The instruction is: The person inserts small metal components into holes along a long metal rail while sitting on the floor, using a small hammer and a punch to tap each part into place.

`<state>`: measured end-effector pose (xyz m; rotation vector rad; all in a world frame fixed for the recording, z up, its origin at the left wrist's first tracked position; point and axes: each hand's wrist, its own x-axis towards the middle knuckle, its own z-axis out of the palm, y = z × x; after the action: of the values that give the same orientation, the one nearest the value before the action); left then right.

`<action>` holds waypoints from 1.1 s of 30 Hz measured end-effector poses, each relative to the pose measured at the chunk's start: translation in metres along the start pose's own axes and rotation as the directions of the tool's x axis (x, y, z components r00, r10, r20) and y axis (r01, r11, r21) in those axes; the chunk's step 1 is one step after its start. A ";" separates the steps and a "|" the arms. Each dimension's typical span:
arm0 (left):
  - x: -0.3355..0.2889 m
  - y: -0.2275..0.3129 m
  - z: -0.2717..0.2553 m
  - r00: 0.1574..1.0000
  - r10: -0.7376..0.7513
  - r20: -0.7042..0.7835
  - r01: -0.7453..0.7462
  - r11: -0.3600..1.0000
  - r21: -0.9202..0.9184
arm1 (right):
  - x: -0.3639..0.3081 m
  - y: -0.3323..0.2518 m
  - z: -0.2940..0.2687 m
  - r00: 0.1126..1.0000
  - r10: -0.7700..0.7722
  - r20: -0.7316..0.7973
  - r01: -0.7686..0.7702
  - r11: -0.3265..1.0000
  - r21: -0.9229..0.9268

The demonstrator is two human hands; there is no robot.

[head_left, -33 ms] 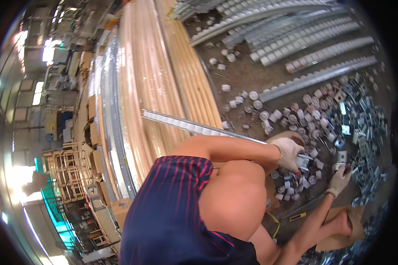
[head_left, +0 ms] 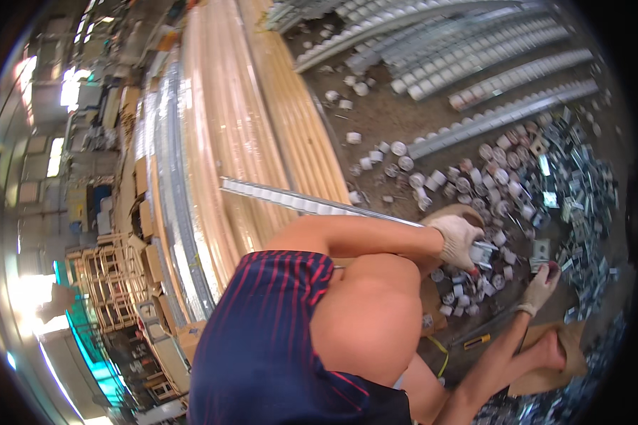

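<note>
A long metal roller track with white rollers slants from the left across to my left hand. That gloved hand is closed around the track's near end, where a shiny metal end piece shows past the fingers. My right hand, also gloved, is closed with its fingertips at a flat metal bracket, which it seems to pinch. A small gap separates the bracket from the track end. Loose white rollers lie below the left hand, and a heap of metal brackets spreads beyond the right.
Finished-looking roller tracks lie at the upper right. Long wrapped bars are stacked on the left. A yellow-handled tool and a yellow strap rest on the floor. My bare foot is on cardboard.
The view has shifted slightly, so the scene sits a little further left. Both hands keep nearly the same pose; the bracket has come slightly nearer my right hand.
</note>
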<state>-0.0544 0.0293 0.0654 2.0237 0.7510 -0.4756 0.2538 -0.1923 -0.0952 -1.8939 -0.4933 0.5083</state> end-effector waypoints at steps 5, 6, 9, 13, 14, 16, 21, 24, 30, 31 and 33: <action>0.011 0.002 0.012 0.974 0.032 0.224 -0.059 0.991 0.117 | -0.107 -0.095 0.033 0.867 0.401 0.296 -0.498 0.686 0.530; 0.011 0.003 0.012 0.968 0.017 0.251 -0.050 0.991 0.126 | -0.114 -0.095 0.040 0.878 0.367 0.306 -0.477 0.716 0.509; 0.011 0.020 0.021 0.967 0.034 0.253 -0.064 0.991 0.114 | -0.123 -0.133 0.054 0.836 0.485 0.258 -0.543 0.659 0.521; 0.011 0.010 0.010 0.977 0.086 0.195 -0.112 0.986 0.127 | -0.116 -0.105 0.048 0.851 0.416 0.320 -0.524 0.642 0.560; 0.012 0.010 0.010 0.980 0.083 0.183 -0.110 0.983 0.148 | -0.116 -0.104 0.047 0.819 0.467 0.333 -0.570 0.597 0.564; 0.014 0.009 0.009 0.975 0.097 0.199 -0.121 0.986 0.111 | -0.115 -0.104 0.047 0.791 0.498 0.354 -0.604 0.546 0.581; 0.016 0.006 0.014 0.967 0.097 0.234 -0.122 0.988 0.095 | -0.105 -0.111 0.070 0.797 0.435 0.419 -0.603 0.541 0.586; 0.008 0.011 0.010 0.971 0.088 0.223 -0.112 0.989 0.096 | -0.109 -0.114 0.076 0.782 0.424 0.457 -0.618 0.432 0.656; 0.001 0.014 0.008 0.977 0.092 0.192 -0.120 0.983 0.138 | -0.108 -0.107 0.077 0.763 0.347 0.546 -0.646 0.457 0.612; 0.000 0.012 0.009 0.977 0.090 0.193 -0.116 0.985 0.128 | -0.108 -0.115 0.077 0.710 0.374 0.597 -0.705 0.387 0.595; -0.001 0.006 0.012 0.972 0.109 0.207 -0.135 0.984 0.117 | -0.106 -0.122 0.072 0.693 0.310 0.651 -0.715 0.406 0.569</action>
<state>-0.0512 0.0163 0.0636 2.0905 0.4804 -0.6593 0.1141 -0.1534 0.0059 -0.9528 0.1311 1.3861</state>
